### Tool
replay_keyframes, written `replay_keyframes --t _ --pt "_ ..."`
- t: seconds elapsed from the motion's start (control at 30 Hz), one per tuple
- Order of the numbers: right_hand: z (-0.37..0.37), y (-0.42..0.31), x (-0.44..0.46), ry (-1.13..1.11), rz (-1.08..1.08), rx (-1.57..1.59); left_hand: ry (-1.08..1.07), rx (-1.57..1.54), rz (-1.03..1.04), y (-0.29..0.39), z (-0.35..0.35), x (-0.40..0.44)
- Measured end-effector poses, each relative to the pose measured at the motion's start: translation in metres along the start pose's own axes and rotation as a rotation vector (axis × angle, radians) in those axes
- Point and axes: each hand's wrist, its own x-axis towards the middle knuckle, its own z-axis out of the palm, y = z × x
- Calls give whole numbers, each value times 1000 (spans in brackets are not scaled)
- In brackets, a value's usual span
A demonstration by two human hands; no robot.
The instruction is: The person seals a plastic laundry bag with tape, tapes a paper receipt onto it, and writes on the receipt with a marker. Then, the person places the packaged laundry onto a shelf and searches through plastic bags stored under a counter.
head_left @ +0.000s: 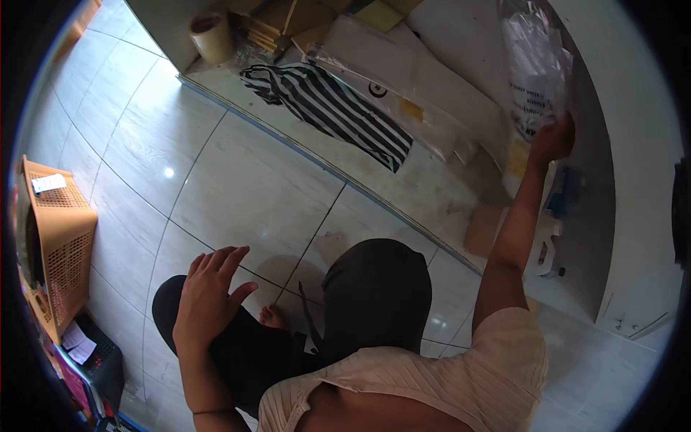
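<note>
My right hand [554,139] reaches into a low white cupboard or shelf, its fingers closed on the lower end of a clear plastic bag [536,68] with black print. What lies inside the bag I cannot make out. My left hand [211,291] hovers at my bent knee, fingers stretched and thumb apart, holding nothing. On the shelf floor, left of the right hand, lies a black-and-white striped bag [335,111]. Behind it are flat, clear plastic packs [410,79], one with a black round mark.
A wide roll of tape [211,37] stands at the shelf's left end, beside brown cardboard pieces [284,18]. A white jug-like container [541,252] sits below my right forearm. Orange plastic baskets [68,245] and a dark crate [104,360] line the left side of the tiled floor [237,165].
</note>
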Motion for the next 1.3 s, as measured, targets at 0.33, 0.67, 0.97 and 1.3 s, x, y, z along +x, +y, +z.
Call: replay_keyframes --t 0.33,0.67,0.97,1.3 --pt "90 -106 -111 -875 -354 58 -31 -39 -79 -1 -2 -7" --pt "197 -54 -45 -681 60 139 -71 -73 -229 -4 4 -15" --pt "199 0 -40 -521 450 51 -92 -44 -290 -4 8 -11" --pt "82 -77 -184 -869 -576 377 -89 -2 -238 4 9 -4"
